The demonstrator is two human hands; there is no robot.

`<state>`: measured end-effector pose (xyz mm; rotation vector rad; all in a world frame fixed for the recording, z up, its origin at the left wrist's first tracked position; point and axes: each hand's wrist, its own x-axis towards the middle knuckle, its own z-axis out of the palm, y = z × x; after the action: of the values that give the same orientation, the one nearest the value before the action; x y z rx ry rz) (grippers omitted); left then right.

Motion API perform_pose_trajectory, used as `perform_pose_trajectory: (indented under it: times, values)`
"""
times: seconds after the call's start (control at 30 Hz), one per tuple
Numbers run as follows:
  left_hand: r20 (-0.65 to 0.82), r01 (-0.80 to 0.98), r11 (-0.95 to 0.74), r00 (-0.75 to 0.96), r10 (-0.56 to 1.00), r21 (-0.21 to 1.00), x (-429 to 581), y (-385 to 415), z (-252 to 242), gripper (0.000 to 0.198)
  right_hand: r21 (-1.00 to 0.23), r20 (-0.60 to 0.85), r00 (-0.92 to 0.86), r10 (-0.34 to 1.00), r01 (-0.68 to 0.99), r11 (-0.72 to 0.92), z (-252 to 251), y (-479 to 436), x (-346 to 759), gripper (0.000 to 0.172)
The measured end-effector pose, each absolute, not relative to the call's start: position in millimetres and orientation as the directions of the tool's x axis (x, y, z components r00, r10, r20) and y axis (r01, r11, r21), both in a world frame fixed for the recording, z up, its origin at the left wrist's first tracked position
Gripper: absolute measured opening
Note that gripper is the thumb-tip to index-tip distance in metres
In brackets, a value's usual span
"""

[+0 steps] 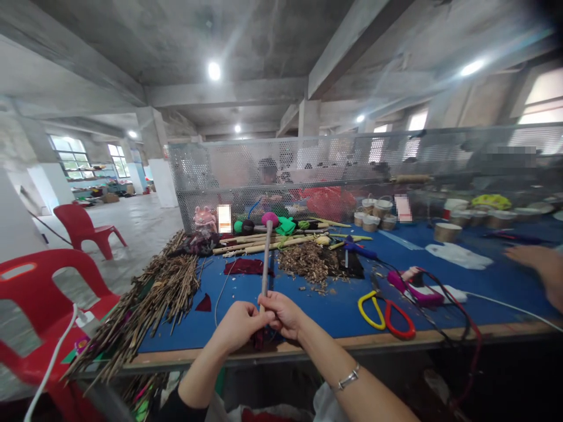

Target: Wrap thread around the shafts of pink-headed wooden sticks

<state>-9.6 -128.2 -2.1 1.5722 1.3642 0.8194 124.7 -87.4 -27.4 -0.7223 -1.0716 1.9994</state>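
Observation:
My left hand [241, 325] and my right hand [284, 313] meet at the near edge of the blue table, both closed around the lower end of a thin stick [266, 264]. The stick points up and away from me. A magenta ball [270, 220] shows at its far tip; whether it is fixed there I cannot tell. A bit of dark red cloth [258, 339] hangs just under my fingers. Beyond the hands lie a dark red cloth piece [246, 266] and a heap of wood chips [303, 261]. Yellow-and-red-handled scissors [387, 316] rest to the right.
A pile of thin twigs [162, 287] overhangs the table's left edge. A blue glue gun [358, 247], a power strip [435, 293] and cables lie right. Paper cups [447, 232] stand farther back, before a perforated metal screen [246, 170]. Another person's hand [534, 258] reaches in at right.

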Motion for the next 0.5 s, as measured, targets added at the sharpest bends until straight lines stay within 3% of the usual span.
perform_pose_trajectory:
  times: [0.1, 0.23, 0.3, 0.5]
  values:
    - [-0.073, 0.420, -0.039, 0.247, 0.966, 0.907, -11, -124, 2, 0.046, -0.871, -0.137, -0.551, 0.823, -0.329, -0.365, -25, -83, 124, 0.037]
    - [-0.099, 0.166, 0.045, 0.333, 0.938, 0.985, -6, -114, -3, 0.045, -0.884, -0.167, -0.624, 0.764, -0.248, -0.396, -14, -66, 128, 0.033]
    - [-0.102, 0.124, 0.064, 0.325, 0.940, 0.990, -6, -108, -7, 0.045, -0.907, -0.175, -0.677, 0.715, -0.172, -0.385, -9, -56, 130, 0.031]
    - [-0.028, 0.509, -0.076, 0.194, 0.981, 0.857, -17, -96, -6, 0.047, -0.958, -0.178, -0.645, 0.743, -0.057, -0.279, -17, -47, 127, 0.032]
